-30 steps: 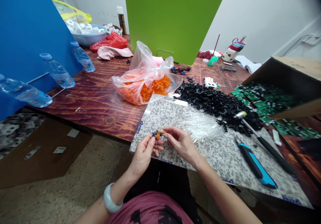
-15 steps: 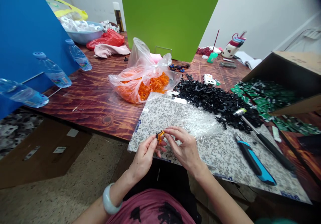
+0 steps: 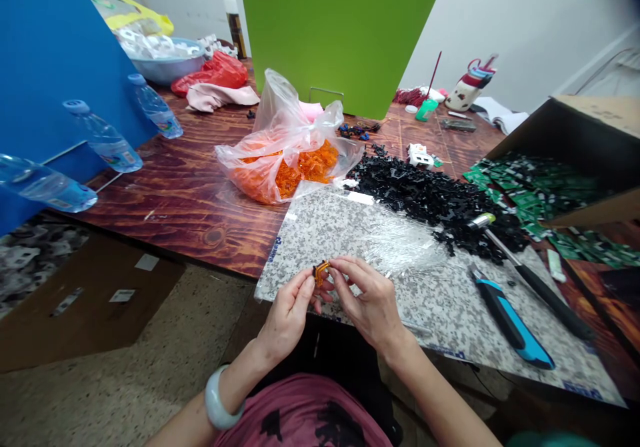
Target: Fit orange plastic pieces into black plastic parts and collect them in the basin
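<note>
The left hand (image 3: 286, 310) and the right hand (image 3: 369, 303) are both pinching one small orange and black plastic piece (image 3: 321, 272). It is between their fingertips, up over the near edge of the speckled board (image 3: 325, 223). The left hand has its black end, and the right hand has the other end. Behind the hands, a clear bag (image 3: 240, 170) full of orange bits (image 3: 295, 173) sits on the brown wood table (image 3: 200, 193), at the board's far left corner. To the right of the bag is a big messy pile of black plastic parts (image 3: 425, 193). In front of that pile, thin clear sticks (image 3: 403, 243) lie on the board. Farther right are a hammer (image 3: 533, 283) with a black handle and a blue and black cutter (image 3: 515, 323), side by side. Past them, green circuit boards (image 3: 545, 183) spill out of a tipped cardboard box (image 3: 595, 123).
</note>
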`<state>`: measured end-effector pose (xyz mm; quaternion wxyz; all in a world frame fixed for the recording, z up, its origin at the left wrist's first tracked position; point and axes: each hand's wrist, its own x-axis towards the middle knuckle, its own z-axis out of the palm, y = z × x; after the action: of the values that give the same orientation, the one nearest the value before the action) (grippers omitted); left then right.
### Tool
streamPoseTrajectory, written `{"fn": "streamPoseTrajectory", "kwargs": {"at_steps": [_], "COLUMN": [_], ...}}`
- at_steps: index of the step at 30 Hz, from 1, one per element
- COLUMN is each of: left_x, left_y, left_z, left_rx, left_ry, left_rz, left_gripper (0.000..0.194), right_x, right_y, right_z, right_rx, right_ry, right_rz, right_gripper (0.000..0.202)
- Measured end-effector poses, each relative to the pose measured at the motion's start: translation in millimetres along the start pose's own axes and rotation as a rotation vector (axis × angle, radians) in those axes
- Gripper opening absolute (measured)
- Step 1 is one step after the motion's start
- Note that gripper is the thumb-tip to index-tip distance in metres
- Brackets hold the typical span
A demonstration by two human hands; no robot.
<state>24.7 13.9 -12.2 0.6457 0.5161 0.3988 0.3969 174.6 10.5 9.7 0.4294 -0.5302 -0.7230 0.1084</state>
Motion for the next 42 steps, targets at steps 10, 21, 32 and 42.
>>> {"fn": "streamPoseTrajectory", "kwargs": {"at_steps": [10,21,32,42], "left_x": [-1.2,-6.3,-10.6,-13.0], "left_y": [4.2,14.0,14.3,22.6], "left_z": [-3.1,-2.2,-2.1,-8.9], "left_rx": [0.093,0.273,0.370,0.456], "left_ry": [-0.007,0.002,0.009,-0.112], "left_rz": [0.024,0.061,0.069,0.134], "left_gripper": [0.030,0.026,0.022,0.023], "right_x": [-1.6,-5.5,-9.4,-2.9], "right_y": [-2.0,-7.0,-13.4,-11.7], "right_z": [-0.6,-1.7,-1.7,-17.7], "right_rx": [0.075,0.127,0.177,0.445], "right_ry": [-0.045,-0.037,-0.024,-0.247], "right_rz": [0.068,0.062,0.102,0.336], "right_gripper": [0.020,0.017,0.017,0.022]}}
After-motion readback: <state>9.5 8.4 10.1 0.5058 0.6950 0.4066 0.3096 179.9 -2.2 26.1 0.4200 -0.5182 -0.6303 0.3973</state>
